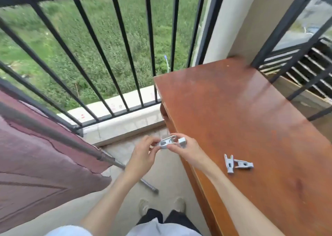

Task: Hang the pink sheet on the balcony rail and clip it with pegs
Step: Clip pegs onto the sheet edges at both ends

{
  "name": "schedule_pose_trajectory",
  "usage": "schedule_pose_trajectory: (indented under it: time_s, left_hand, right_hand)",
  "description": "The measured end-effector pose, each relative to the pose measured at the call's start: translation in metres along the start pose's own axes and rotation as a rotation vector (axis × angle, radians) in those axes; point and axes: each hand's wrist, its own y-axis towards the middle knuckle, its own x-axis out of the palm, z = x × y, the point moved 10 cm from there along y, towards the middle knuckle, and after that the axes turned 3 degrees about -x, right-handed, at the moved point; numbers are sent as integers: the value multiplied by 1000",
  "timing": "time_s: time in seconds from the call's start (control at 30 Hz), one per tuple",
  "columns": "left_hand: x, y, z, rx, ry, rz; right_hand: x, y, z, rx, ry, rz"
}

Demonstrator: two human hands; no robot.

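The pink sheet (41, 156) hangs at the left, draped over a grey metal pole (107, 159) in front of the black balcony rail (100, 43). Both hands meet just left of the table's corner. My left hand (143, 154) pinches one end of a grey peg (166, 143). My right hand (185, 148) grips its other end, and a second grey peg (182, 142) sticks out from those fingers. Two more grey pegs (237, 163) lie touching each other on the brown wooden table (251, 118).
The table fills the right side, against a beige wall and a second black railing (294, 43). A pale concrete kerb (125, 122) runs under the rail. My feet (161, 204) stand on the tiled floor between sheet and table.
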Motion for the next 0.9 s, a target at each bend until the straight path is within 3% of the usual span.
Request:
schedule_pose_trajectory:
  time_s: [0.27, 0.5, 0.73, 0.9]
  left_hand:
    - [-223, -79, -70, -129, 39, 478]
    - [-346, -159, -81, -258, 91, 1040]
    - [-421, -164, -63, -242, 173, 1228]
    - [-436, -160, -64, -252, 174, 1367]
  right_hand:
    - [200, 31, -151, -329, -117, -277]
    - [277, 41, -240, -352, 82, -315]
    - [351, 35, -348, -381, 189, -527]
    - [402, 33, -374, -242, 523, -798]
